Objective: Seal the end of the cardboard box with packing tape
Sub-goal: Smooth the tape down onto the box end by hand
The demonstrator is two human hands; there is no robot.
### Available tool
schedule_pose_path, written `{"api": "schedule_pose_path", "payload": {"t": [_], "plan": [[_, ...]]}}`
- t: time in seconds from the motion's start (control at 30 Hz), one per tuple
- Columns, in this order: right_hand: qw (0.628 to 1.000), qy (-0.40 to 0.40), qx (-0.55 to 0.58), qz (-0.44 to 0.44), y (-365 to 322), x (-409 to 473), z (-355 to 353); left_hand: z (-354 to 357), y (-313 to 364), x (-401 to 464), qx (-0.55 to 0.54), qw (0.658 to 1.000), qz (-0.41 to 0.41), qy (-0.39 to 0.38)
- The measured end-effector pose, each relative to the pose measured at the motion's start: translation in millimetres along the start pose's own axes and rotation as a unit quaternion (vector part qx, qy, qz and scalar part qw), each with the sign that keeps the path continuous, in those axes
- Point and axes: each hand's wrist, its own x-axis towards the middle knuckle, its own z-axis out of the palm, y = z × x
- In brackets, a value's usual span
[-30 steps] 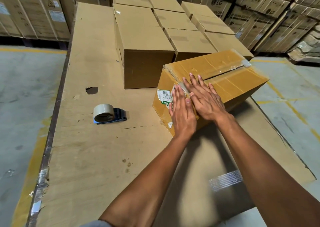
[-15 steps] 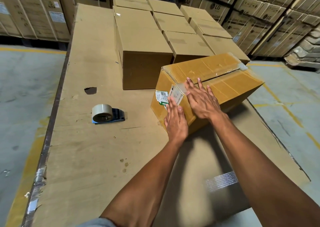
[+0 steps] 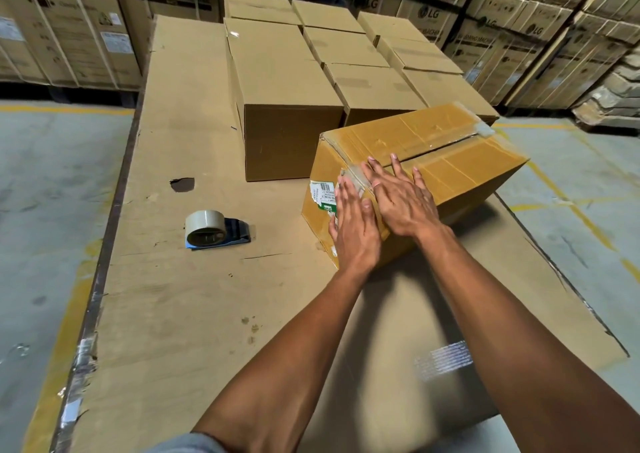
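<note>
A yellowish tape-covered cardboard box (image 3: 450, 147) sits angled on the cardboard-covered table (image 3: 180, 314), its top seam running away to the right. My left hand (image 3: 351, 225) lies flat on the near end face, beside a green-and-white label (image 3: 323, 194). My right hand (image 3: 401, 196) lies flat across the near top edge, fingers spread over a strip of clear tape (image 3: 356, 175) that wraps that corner. Neither hand holds anything. A roll of packing tape in a blue dispenser (image 3: 211, 229) lies on the table to the left, apart from both hands.
Several plain closed cartons (image 3: 287, 82) stand in rows behind the box. Stacks of LG washing machine cartons (image 3: 69, 26) line the back and right. A dark hole (image 3: 181, 184) marks the table cover. Concrete floor with yellow lines lies on either side.
Both hands have slid slightly over the near corner of the box, staying flat on the tape. The box and tape dispenser have kept their places.
</note>
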Motion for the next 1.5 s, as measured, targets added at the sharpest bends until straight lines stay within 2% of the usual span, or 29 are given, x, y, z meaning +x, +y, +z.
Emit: {"api": "schedule_pose_path", "payload": {"t": [0.13, 0.27, 0.43, 0.57, 0.7, 0.8, 0.9, 1.03, 1.2, 1.5], "plan": [[0.999, 0.021, 0.006, 0.044, 0.0, -2.2, 3.9, 0.7, -23.1, -10.1, 0.003, 0.994, -0.102, -0.044], [0.994, 0.046, 0.004, 0.097, 0.5, -6.8, 7.6, -2.8, -23.5, -11.0, 0.019, 0.994, -0.093, -0.055], [0.988, 0.042, 0.050, 0.140, -5.5, -8.5, 6.7, -12.9, -8.2, -16.2, 0.052, 0.996, 0.066, -0.018], [0.983, 0.033, 0.151, 0.104, -12.3, -4.0, -4.8, -28.1, -4.7, -17.9, 0.111, 0.980, 0.161, -0.014], [0.959, 0.064, 0.268, 0.058, -7.0, -6.4, -14.3, -43.9, -11.5, -10.9, 0.273, 0.928, 0.253, 0.008], [0.973, 0.099, 0.198, 0.059, 13.3, -19.9, -10.3, -52.5, -6.6, -6.0, 0.339, 0.895, 0.287, 0.030], [0.981, 0.139, 0.111, 0.079, 45.9, -34.4, 5.5, -63.3, -2.1, -2.8, 0.359, 0.885, 0.293, 0.039], [0.979, 0.083, 0.125, 0.141, 75.3, -41.3, 18.3, -86.8, -5.0, 3.9, 0.389, 0.875, 0.286, 0.041], [0.980, 0.051, 0.154, 0.113, 56.5, -22.1, 19.0, -103.9, -5.5, 22.2, 0.402, 0.876, 0.262, 0.058], [0.989, 0.055, 0.117, 0.074, 41.1, 21.8, 36.6, -129.5, -8.9, 55.0, 0.446, 0.860, 0.239, 0.069]]}}
